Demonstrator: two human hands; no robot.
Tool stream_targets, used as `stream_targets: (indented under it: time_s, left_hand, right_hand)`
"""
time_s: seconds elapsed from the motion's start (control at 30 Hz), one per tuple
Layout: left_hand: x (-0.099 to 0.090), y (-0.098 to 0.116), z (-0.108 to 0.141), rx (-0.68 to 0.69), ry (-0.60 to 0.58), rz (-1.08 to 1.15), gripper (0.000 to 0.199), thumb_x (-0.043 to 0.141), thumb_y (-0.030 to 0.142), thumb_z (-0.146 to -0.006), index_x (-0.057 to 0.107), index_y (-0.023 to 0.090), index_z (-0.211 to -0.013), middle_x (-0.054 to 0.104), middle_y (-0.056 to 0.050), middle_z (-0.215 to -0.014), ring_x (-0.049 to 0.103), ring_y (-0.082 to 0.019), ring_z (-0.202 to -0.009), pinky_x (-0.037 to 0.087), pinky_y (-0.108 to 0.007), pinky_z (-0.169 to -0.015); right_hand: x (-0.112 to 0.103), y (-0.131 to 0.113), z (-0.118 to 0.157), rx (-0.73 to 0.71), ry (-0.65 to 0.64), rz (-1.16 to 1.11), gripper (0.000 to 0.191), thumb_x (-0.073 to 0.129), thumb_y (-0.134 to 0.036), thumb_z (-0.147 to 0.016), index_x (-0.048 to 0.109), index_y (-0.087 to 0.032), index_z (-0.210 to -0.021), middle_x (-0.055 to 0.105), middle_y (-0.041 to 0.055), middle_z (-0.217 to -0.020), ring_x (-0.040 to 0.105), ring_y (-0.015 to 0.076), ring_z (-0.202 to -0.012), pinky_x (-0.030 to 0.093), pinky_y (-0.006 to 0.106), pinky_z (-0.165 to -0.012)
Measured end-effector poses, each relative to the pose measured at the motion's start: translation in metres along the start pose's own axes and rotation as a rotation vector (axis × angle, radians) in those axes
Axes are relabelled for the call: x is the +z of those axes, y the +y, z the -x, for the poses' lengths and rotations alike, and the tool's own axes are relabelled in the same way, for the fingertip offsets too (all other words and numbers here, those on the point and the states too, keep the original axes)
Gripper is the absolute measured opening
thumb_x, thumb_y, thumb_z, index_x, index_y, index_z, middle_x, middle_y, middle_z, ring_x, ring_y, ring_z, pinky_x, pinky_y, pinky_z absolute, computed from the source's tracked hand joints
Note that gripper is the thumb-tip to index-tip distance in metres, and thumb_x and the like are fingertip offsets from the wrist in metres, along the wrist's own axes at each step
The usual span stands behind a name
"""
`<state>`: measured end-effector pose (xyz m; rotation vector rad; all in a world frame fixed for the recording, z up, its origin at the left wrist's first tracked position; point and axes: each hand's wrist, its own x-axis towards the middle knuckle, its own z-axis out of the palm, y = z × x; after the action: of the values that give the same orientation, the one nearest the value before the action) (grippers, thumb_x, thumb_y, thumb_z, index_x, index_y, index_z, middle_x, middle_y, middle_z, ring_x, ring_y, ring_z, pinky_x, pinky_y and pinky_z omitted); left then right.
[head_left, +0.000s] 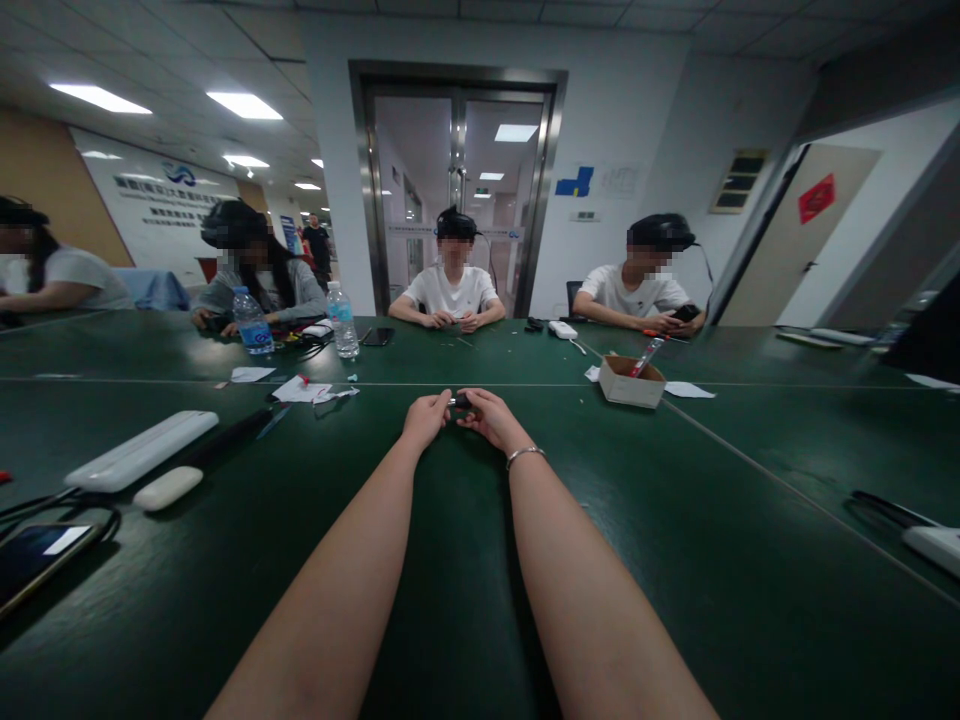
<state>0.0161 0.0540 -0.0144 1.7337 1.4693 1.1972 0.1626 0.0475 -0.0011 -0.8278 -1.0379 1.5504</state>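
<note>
Both forearms reach forward from the near edge of the table (465,560), converging over its middle. The left hand (427,419) and right hand (489,417) meet nearly fingertip to fingertip, each pinching with bent fingers; the right wrist (523,452) wears a thin metal bracelet (526,455).

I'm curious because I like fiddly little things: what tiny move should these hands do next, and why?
Perhaps the left hand and right hand should bring the small silvery-and-black object a little closer. Both arms reach out over the dark green table, and the fingers hide part of it, so its shape is hard to see.
</note>
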Motion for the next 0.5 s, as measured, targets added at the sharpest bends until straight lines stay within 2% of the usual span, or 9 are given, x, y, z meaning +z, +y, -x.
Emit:
stream_targets:
  time_s: [0.1, 0.17, 0.37, 0.5]
  left_hand:
    - [0.0018, -0.0001, -0.0015, -0.016, -0.001, 0.003, 0.057, 0.030, 0.060, -0.080, 0.058, 0.016, -0.057, 0.056, -0.002, -0.050, 0.051, -0.013, -0.048, 0.037, -0.024, -0.052]
    - [0.0038, -0.0012, -0.0033, -0.033, -0.001, 0.041, 0.055, 0.029, 0.058, -0.082, 0.060, 0.015, -0.065, 0.059, -0.003, -0.056, 0.052, -0.013, -0.050, 0.038, -0.024, -0.052]
    - [0.0062, -0.0021, -0.0046, -0.046, 0.044, 0.186, 0.024, 0.050, 0.035, -0.077, 0.060, 0.018, -0.090, 0.062, -0.003, -0.081, 0.053, -0.009, -0.056, 0.041, -0.021, -0.053]
    - [0.0053, -0.0009, -0.0035, -0.011, 0.056, 0.220, 0.024, 0.054, 0.025, -0.073, 0.059, 0.018, -0.095, 0.060, -0.004, -0.087, 0.053, -0.009, -0.060, 0.043, -0.021, -0.055]
  right_hand:
    - [-0.0009, 0.0011, -0.0013, -0.007, -0.007, 0.010, 0.010, 0.049, -0.017, -0.085, 0.059, -0.016, -0.085, 0.062, 0.0005, -0.064, 0.047, 0.0054, -0.041, 0.053, 0.026, -0.054]
    - [-0.0010, 0.0014, -0.0017, -0.010, 0.003, 0.013, 0.010, 0.049, -0.017, -0.085, 0.059, -0.016, -0.085, 0.062, 0.0005, -0.063, 0.047, 0.0054, -0.040, 0.053, 0.026, -0.054]
    - [-0.0008, 0.0017, -0.0025, -0.004, 0.058, -0.014, 0.012, 0.047, -0.014, -0.086, 0.059, -0.015, -0.083, 0.060, 0.0004, -0.057, 0.047, 0.0055, -0.039, 0.054, 0.027, -0.056]
    - [-0.0017, 0.0026, -0.0035, -0.008, 0.050, -0.017, 0.010, 0.049, -0.014, -0.085, 0.059, -0.014, -0.083, 0.060, 0.0008, -0.058, 0.046, 0.0052, -0.039, 0.054, 0.028, -0.056]
